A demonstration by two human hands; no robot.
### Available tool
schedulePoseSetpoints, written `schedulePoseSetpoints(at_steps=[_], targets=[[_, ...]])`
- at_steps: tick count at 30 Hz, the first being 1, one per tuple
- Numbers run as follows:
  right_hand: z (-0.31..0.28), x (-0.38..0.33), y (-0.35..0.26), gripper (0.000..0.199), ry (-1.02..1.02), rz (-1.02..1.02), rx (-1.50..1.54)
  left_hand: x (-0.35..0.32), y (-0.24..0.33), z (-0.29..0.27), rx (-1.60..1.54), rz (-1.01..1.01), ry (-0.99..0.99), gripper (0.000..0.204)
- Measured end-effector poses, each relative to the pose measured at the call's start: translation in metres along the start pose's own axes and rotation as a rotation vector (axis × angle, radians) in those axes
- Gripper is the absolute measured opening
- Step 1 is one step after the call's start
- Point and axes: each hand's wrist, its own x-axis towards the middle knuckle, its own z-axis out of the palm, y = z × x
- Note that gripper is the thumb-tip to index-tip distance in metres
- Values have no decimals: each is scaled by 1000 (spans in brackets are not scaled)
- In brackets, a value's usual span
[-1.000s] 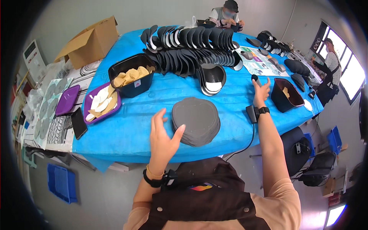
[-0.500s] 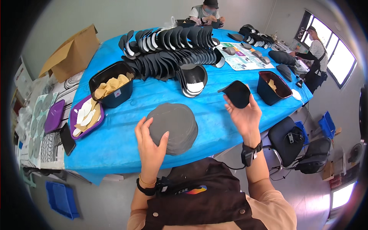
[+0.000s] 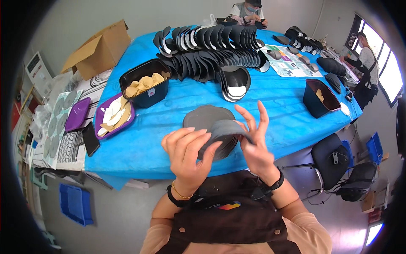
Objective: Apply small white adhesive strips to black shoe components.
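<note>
A curved dark grey foam-like pad point(image 3: 228, 128) is bent between my two hands, close over the table. My left hand point(image 3: 186, 154) pinches its left edge between thumb and fingers. At the right edge, my right hand point(image 3: 259, 152) grips it with thumb and forefinger, other fingers raised; this hand is slightly blurred. Just beyond and below lies a stack of flat, rounded grey pads point(image 3: 207, 115), partly covered by the held piece and my left fingers. Farther off stands a small nested group of black cupped pads point(image 3: 237, 78) with white patches.
Long rows of black cupped pads point(image 3: 211, 63) run across the blue-covered table point(image 3: 169, 127). A black bin point(image 3: 146, 98) of tan pieces and a purple tray point(image 3: 131, 116) stand left, another black bin point(image 3: 317, 106) right. Two people work beyond the table. A chair point(image 3: 327, 158) is at right.
My left hand has left the stack and my right hand has come in from the right. Both now hold a bent grey pad. The view has shifted, moving the table's things rightward.
</note>
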Motion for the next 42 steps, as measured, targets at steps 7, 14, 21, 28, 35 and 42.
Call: schedulePoseSetpoints(at_steps=[7,14,21,28,35,42], targets=[[-11,1,-5,114,-260,-488,-743,-15,-9,12,-204,-110,134,33],[-10,2,-16,77,-40,-417,-624,-13,-16,4,-724,-842,127,15],[-11,3,-20,30,-21,-528,-1241,15,-25,-9,-489,-672,-153,16],[-10,7,-16,18,-48,-679,-1490,32,-21,-14,-418,-645,-281,15],[-9,15,-5,17,265,-691,-1455,54,-5,-8,384,15,-183,11],[-13,21,-7,22,377,-430,-1319,46,-4,-9,-150,-305,-195,18]])
